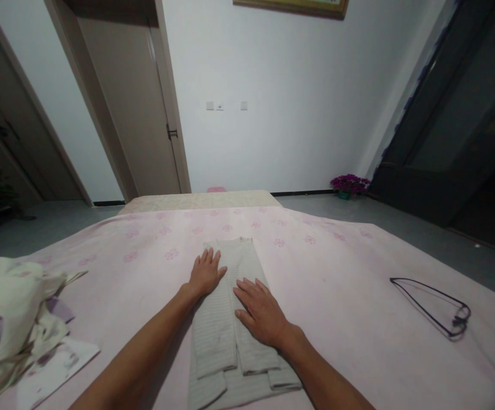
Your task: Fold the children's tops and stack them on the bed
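We seem to be in a home, judging by the brown door (pixel 123 97), framed picture (pixel 291 7), potted purple flowers (pixel 350 183) and pink flower-print cloth (pixel 328 296).

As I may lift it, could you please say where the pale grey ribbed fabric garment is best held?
Probably by both long side edges, from left and right: the garment lies flat, folded long and narrow, its sleeve cuffs loose toward the near end, so lifting there might undo the folds.

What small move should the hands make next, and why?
I'd probably slide the left hand and right hand to the shirt's near end: the sleeves lie lengthwise along it, cuffs toward that end, while both hands rest farther up.
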Available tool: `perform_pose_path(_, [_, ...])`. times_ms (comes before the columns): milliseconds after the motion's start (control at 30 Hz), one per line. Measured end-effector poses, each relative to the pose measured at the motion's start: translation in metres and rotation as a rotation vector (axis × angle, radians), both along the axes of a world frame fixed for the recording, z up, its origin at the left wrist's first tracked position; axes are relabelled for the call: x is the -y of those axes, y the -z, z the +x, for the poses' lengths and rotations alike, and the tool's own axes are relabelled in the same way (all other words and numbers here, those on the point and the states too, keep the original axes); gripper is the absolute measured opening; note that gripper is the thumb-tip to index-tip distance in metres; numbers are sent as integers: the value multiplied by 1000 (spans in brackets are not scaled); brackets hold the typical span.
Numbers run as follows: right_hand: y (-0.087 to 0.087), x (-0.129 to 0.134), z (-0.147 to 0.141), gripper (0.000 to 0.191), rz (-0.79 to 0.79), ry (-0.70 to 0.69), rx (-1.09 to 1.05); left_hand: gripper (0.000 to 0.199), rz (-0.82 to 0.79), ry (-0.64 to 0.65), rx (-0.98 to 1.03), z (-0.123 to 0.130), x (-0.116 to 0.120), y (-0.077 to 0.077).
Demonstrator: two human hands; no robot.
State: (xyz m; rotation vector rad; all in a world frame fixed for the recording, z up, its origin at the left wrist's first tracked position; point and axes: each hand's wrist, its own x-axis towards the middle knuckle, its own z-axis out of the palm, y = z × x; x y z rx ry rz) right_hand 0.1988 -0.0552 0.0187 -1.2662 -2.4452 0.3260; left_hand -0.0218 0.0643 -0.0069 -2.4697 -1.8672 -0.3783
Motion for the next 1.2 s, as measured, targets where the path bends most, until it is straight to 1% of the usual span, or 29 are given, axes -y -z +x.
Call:
perform_pose_path(67, [3,-1,0,51,16,-4,-41,58,42,6,17,2,7,-2])
perform_pose_path(133, [7,-2,2,45,29,-10,-129,49,133,66,76,0,19,-4])
perform_pose_path(233, [11,-2,17,33,47,53,-341,38,295,231,231,-13,49,-8])
perform_pose_path(300, [10,2,35,28,80,100,-419,30,314,353,294,-29,77,-12])
perform_pose_path(367, [4,9,56,27,123,60,-376,24,249,484,279,-47,106,-19])
perform_pose_path(433, [-5,18,77,28,144,-60,-257,22,166,601,247,-64,132,-27])
perform_pose_path(533, [-18,32,96,30,162,-194,-44,26,83,731,196,-82,157,-37])
perform_pose_path(600, [-23,36,98,29,193,-236,85,32,103,768,168,-88,162,-39])
perform_pose_path(667, [-23,35,95,29,237,-277,170,33,166,776,135,-88,161,-38])
perform_pose_path(767, [-17,29,88,27,296,-322,198,32,225,786,67,-85,157,-35])
perform_pose_path(900, [-4,27,85,22,311,-307,93,31,189,821,-6,-85,154,-36])
perform_pose_path(1000, [2,30,88,26,247,-305,-57,30,169,852,-7,-86,155,-37])
perform_pose_path(1067, [5,31,90,30,225,-310,-126,29,162,865,14,-85,155,-37])
perform_pose_path(1200, [6,28,88,34,282,-331,-167,27,127,869,54,-78,154,-34])
